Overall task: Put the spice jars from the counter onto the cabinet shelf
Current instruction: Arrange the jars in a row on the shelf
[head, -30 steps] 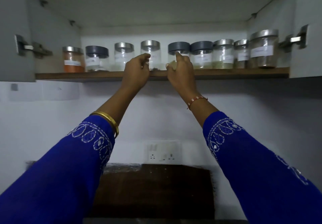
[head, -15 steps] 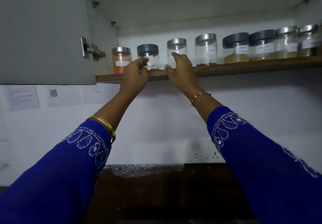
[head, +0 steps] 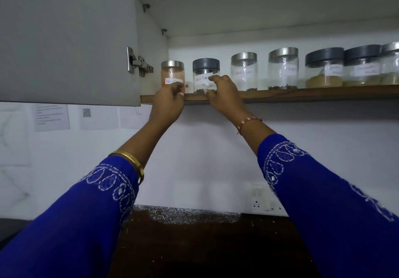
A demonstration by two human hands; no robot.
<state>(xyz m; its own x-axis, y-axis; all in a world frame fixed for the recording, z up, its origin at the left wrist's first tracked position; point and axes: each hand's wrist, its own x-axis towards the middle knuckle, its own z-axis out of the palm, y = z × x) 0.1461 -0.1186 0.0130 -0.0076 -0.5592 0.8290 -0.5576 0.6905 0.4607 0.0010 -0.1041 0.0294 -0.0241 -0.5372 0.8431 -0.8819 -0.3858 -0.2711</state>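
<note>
I curl my right hand [head: 222,92] round the grey-lidded pepper jar [head: 205,75] and my left hand [head: 170,102] round the red chilli jar [head: 172,75], seemingly to straighten the row on the shelf [head: 313,94].

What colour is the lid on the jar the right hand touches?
Dark grey lid, seen in the head view.

Sleeves [head: 323,191]: deep blue, white looped embroidery. Bangle [head: 131,159]: gold. Wrist thread [head: 248,122]: red and white. Red chilli jar [head: 172,76]: orange-red powder, silver lid. Black pepper jar [head: 205,74]: grey lid. Shelf [head: 313,94]: brown wood. Cabinet door [head: 64,40]: grey.
</note>
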